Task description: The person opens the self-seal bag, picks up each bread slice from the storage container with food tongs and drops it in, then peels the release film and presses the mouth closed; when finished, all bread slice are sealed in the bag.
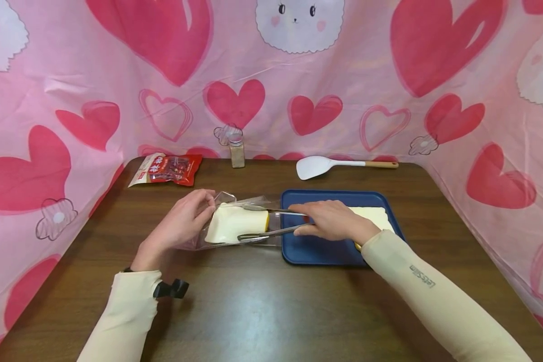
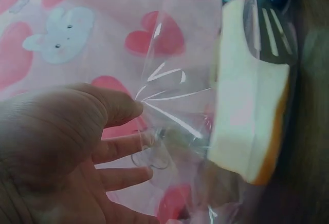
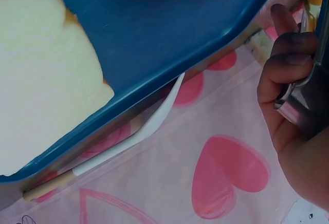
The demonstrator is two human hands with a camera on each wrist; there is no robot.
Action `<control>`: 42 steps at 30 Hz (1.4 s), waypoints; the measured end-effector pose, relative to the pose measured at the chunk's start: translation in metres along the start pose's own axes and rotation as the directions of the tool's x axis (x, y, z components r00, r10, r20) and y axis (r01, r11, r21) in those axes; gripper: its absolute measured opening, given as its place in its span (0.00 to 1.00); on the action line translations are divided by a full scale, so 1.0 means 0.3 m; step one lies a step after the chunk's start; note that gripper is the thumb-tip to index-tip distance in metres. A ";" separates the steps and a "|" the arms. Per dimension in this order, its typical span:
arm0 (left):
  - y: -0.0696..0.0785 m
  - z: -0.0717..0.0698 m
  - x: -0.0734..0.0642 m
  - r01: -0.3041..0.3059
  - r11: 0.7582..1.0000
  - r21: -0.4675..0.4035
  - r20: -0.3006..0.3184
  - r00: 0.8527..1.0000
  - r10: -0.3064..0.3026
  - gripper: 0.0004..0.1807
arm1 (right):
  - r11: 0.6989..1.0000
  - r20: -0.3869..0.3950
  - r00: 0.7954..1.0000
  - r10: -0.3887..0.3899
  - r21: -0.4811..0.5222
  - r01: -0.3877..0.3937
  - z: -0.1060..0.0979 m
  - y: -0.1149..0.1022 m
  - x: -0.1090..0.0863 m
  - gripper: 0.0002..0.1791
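Observation:
My left hand pinches the edge of a clear plastic bag, whose film creases out from the thumb tip in the left wrist view. Inside the bag are white bread slices with a brown crust; how many cannot be told. My right hand grips metal tongs above the blue tray. The slotted tong ends reach into the bag, one along each side of the bread. Another bread slice lies on the right part of the tray, partly hidden by the right forearm in the head view.
Behind the tray lies a white spatula with a wooden handle. A small glass jar stands at the back, left of it a red food packet. Pink heart-patterned cloth surrounds the brown table at the back and sides.

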State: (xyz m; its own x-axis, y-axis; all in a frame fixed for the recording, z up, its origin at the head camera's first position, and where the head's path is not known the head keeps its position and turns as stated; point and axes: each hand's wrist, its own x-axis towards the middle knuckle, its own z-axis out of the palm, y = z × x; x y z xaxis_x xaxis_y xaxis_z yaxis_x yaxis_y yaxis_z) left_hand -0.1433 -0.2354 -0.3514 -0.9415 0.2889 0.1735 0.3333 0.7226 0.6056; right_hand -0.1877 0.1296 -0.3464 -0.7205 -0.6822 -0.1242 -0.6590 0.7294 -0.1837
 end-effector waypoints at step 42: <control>0.006 0.013 -0.005 0.047 0.995 -0.093 0.038 0.998 -0.044 0.03 | 0.999 0.020 0.999 -0.037 0.027 0.036 0.023 -0.017 0.036 0.38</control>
State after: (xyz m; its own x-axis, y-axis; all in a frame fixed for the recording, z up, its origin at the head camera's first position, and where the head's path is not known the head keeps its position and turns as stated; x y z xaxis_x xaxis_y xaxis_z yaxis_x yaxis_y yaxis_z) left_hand -0.1412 -0.2320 -0.3534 -0.9527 0.2803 0.1170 0.2822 0.6743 0.6824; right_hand -0.1907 0.1181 -0.3535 -0.6911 -0.7096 -0.1369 -0.6788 0.7024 -0.2142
